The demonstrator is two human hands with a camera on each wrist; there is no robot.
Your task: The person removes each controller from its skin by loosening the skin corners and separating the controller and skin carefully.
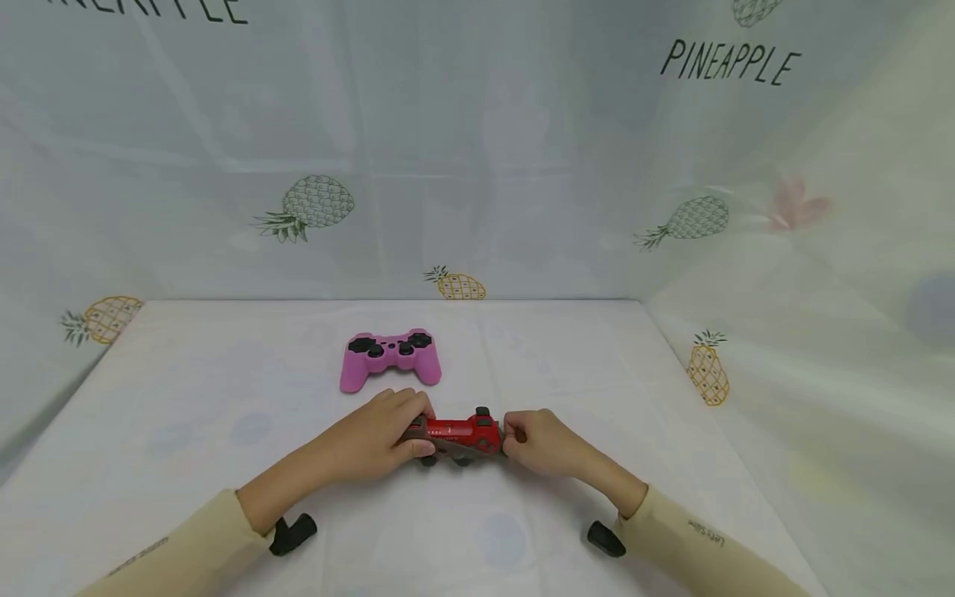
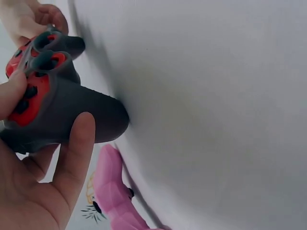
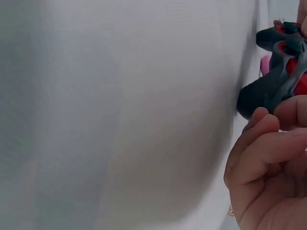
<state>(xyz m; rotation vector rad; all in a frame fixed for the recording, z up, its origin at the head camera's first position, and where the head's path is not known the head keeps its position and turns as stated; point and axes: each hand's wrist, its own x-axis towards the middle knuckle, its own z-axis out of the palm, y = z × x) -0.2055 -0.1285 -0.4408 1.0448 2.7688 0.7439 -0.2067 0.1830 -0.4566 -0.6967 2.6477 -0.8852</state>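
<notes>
White tabletop [image 1: 597, 356], pineapple-print curtain [image 1: 477, 149] behind. Red gamepad [image 1: 452, 429] sits between hands, long axis left-right. Left hand [image 1: 384, 438] nearer, wrapped round left end; right hand [image 1: 546, 444] pinches dark grey sleeve [image 2: 103, 108] edge at right end. Pink gamepad [image 1: 390, 358] just beyond left hand.

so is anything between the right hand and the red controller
Nothing separate that I can see: the right hand is at the red controller's right end, its fingers seeming to pinch the edge of the dark cover. The pink controller lies farther back, out of the way.
</notes>
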